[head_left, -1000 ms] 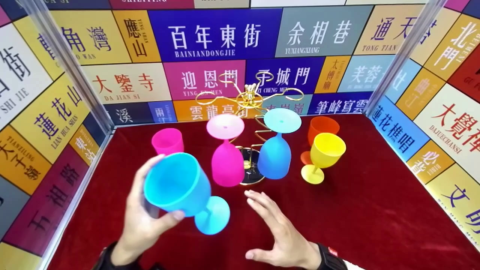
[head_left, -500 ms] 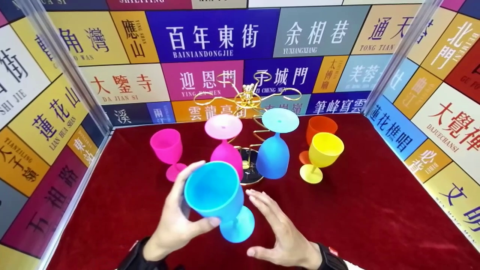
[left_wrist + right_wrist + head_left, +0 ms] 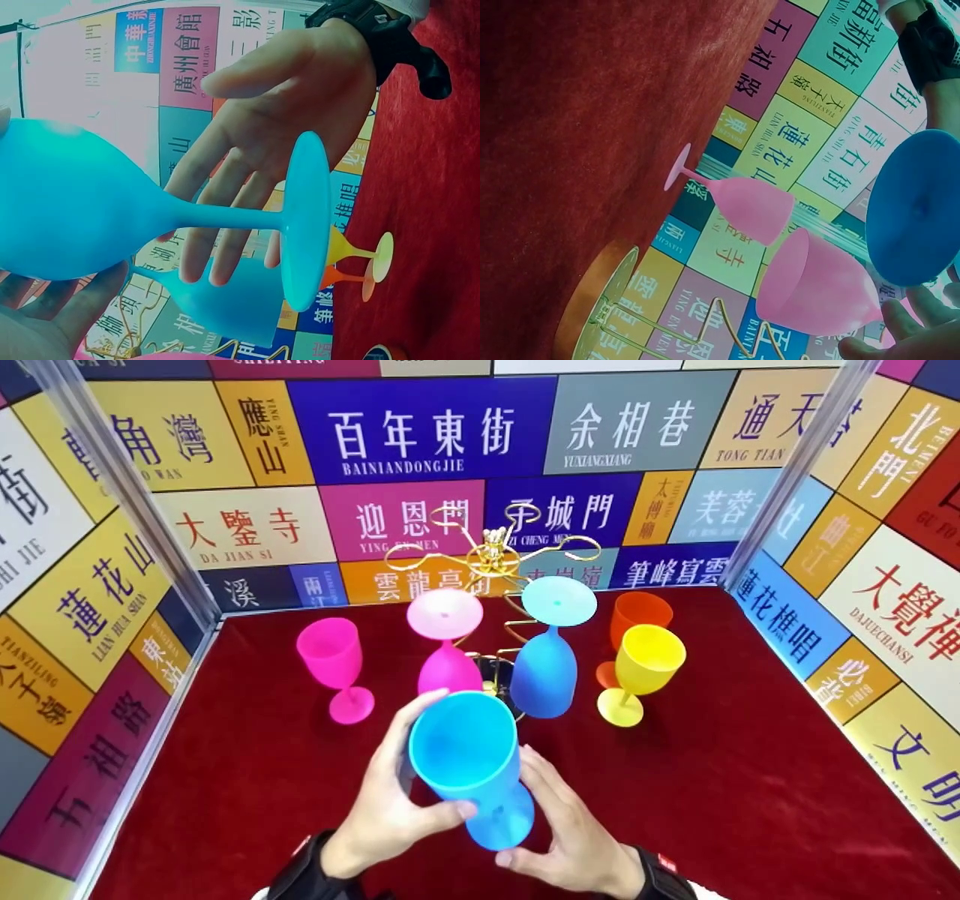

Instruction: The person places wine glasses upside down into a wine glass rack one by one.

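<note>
My left hand [image 3: 390, 802] grips a light blue goblet [image 3: 465, 746] round its bowl, mouth tipped toward the head camera. Its round foot [image 3: 306, 225] points down to the right in the head view. Beside that foot is my right hand [image 3: 570, 832], thumb and fingers spread apart. In the left wrist view the right hand's straight fingers pass behind the goblet's stem [image 3: 232, 217]. Beyond them, a gold wire rack [image 3: 493, 559] carries an upside-down pink goblet [image 3: 448, 664] and an upside-down blue goblet [image 3: 544, 675]; the held goblet overlaps the pink one's lower part.
Left of the rack a magenta goblet [image 3: 330, 656] stands upright on the red cloth [image 3: 750, 780]. To the right stand a yellow goblet [image 3: 650, 660] and, behind it, an orange goblet [image 3: 637, 615]. Panels with printed characters [image 3: 420, 427] wall in the back and sides.
My left hand has carried the light blue goblet rightward across the front of the rack, bringing its foot to the right hand. The right hand has stayed nearly in place.
</note>
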Tool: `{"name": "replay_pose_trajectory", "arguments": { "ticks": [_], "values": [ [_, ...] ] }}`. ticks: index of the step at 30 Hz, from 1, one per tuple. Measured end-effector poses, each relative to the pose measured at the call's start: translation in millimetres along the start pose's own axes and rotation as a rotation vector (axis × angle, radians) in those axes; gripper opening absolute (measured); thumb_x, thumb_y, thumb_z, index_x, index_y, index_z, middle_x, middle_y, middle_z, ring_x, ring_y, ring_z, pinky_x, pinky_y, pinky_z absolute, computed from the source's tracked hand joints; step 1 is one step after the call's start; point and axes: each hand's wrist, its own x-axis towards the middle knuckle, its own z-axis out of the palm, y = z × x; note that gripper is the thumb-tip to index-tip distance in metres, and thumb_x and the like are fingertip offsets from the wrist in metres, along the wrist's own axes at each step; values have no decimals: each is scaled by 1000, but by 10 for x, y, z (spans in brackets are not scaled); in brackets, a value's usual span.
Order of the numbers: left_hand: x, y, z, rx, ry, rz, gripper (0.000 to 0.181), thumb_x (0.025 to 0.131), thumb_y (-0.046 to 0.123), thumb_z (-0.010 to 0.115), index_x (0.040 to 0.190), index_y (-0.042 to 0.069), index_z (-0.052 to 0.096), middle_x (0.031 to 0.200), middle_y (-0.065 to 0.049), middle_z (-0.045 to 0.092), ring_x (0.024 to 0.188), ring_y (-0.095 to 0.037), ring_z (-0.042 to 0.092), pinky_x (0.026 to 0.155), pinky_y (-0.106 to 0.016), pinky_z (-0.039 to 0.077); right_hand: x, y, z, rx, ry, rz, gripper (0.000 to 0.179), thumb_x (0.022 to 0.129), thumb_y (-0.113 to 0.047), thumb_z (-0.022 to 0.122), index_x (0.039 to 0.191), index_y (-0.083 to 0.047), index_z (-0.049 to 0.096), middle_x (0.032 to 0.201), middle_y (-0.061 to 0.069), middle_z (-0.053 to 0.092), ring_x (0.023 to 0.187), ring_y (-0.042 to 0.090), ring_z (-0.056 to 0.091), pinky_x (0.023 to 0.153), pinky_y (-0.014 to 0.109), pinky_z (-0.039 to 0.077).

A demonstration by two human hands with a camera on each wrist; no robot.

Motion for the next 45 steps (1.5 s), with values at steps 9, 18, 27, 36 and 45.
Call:
{"name": "replay_pose_trajectory", "arguments": {
  "ticks": [9,18,27,36,45],
  "values": [
    [9,-56,64,-13,-5,-12,89,79,28,81,149,8,30,141,-5,52,126,-26,54,99,-43,53,35,26,18,60,-45,56,83,87,-35,73,150,0,32,152,14,39,136,27,43,107,42,47],
    [-5,-76,78,-34,3,3,88,78,28,82,150,14,31,143,-6,50,127,-29,52,101,-43,51,22,66,37,-4,-76,38,57,88,-21,72,141,-14,51,140,3,54,126,21,52,102,38,50],
    [-36,-94,82,-50,5,11,91,76,21,84,149,8,30,142,-8,50,127,-31,51,103,-41,49,21,105,23,10,-56,31,43,92,-3,63,132,-19,59,129,-2,63,120,19,58,103,35,49],
    [-72,-82,63,-42,13,-19,92,75,18,84,149,14,30,143,-6,48,128,-30,50,103,-40,49,55,121,-63,-22,-60,5,42,92,-1,61,130,-20,59,127,-3,65,124,19,59,110,35,43],
    [-103,-87,34,-16,23,-32,93,75,19,84,150,14,28,144,-6,47,128,-30,49,102,-39,50,93,145,-202,-115,-50,-78,28,93,-5,62,117,-21,65,112,-7,70,121,20,61,113,43,41]
  ]
}}
